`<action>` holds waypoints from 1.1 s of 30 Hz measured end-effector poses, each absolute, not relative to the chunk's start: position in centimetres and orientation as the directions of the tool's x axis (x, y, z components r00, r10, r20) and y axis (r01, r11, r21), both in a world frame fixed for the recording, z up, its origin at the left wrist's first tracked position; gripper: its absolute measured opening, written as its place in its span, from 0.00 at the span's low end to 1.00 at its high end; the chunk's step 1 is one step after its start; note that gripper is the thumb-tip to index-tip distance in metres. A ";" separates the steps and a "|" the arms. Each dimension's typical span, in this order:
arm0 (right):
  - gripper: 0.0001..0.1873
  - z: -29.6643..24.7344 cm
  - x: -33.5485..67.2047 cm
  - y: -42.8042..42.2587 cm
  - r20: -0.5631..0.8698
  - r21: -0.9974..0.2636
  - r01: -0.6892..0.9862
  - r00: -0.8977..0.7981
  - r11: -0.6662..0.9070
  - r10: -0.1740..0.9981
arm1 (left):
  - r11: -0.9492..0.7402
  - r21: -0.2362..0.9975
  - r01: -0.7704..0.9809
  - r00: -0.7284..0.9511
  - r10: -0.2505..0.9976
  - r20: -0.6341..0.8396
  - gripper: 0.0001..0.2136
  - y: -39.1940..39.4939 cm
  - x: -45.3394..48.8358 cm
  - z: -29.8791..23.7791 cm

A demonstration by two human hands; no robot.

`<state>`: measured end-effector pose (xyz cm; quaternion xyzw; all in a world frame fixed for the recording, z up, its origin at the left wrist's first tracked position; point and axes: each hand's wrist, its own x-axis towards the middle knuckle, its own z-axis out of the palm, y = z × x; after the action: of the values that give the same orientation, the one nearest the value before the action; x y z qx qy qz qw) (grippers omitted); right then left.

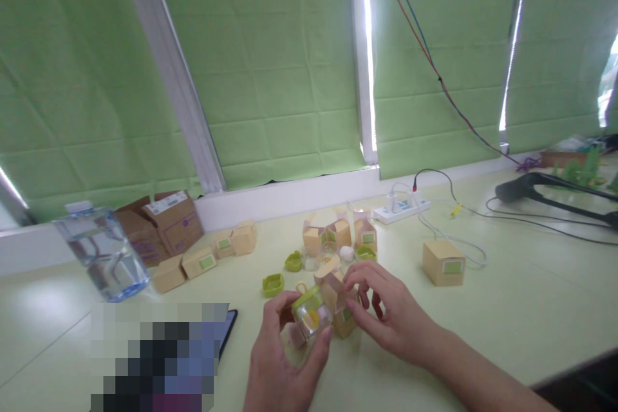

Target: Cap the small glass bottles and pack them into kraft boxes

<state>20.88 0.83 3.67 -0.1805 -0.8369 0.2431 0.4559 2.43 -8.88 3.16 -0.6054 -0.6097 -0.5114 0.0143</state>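
Observation:
My left hand [282, 351] is closed around a small clear jar with a green lid [311, 312], holding it tilted just above the table. My right hand [386, 312] grips an open tan carton [340, 306] right beside the jar, fingers curled on its flaps. The jar's lid end touches the carton's open mouth. Behind my hands lie several more small tan cartons [338, 232], two loose green lids [273, 284] and a small white object [346, 253].
A closed tan carton [444, 262] stands to the right. Further cartons [205, 262] and a brown cardboard box [168, 219] lie at the left, next to a water bottle [103, 251]. A phone [226, 328], power strip [400, 209] and cables [531, 219] also lie on the pale table [531, 309].

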 end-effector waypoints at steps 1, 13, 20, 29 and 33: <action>0.08 3.5 20.9 0.9 0.688 -0.567 0.101 -0.488 0.818 0.537 | -0.252 0.610 0.751 -0.273 0.723 0.634 0.19 -8.9 2.4 3.2; 0.08 3.1 20.6 1.4 0.542 -0.712 0.092 -0.558 0.696 0.628 | -0.372 0.639 0.674 -0.256 0.693 0.674 0.19 -9.1 2.7 3.0; 0.12 3.9 20.7 1.0 0.557 -0.684 0.028 -0.626 0.729 0.546 | -0.502 0.606 0.617 -0.067 0.734 0.676 0.20 -9.1 2.9 3.7; 0.16 3.9 20.8 1.1 0.502 -0.733 0.034 -0.647 0.680 0.573 | -0.454 0.429 0.781 0.024 0.708 0.705 0.19 -7.2 2.5 5.3; 0.17 3.8 20.8 1.2 0.470 -0.783 0.032 -0.624 0.621 0.625 | -0.365 0.306 0.879 0.010 0.656 0.754 0.21 -6.9 1.7 5.5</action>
<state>20.81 1.18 3.84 -0.2017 -0.8142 0.3858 0.3840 1.75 -6.90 5.49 -0.6991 -0.5491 -0.4401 0.1265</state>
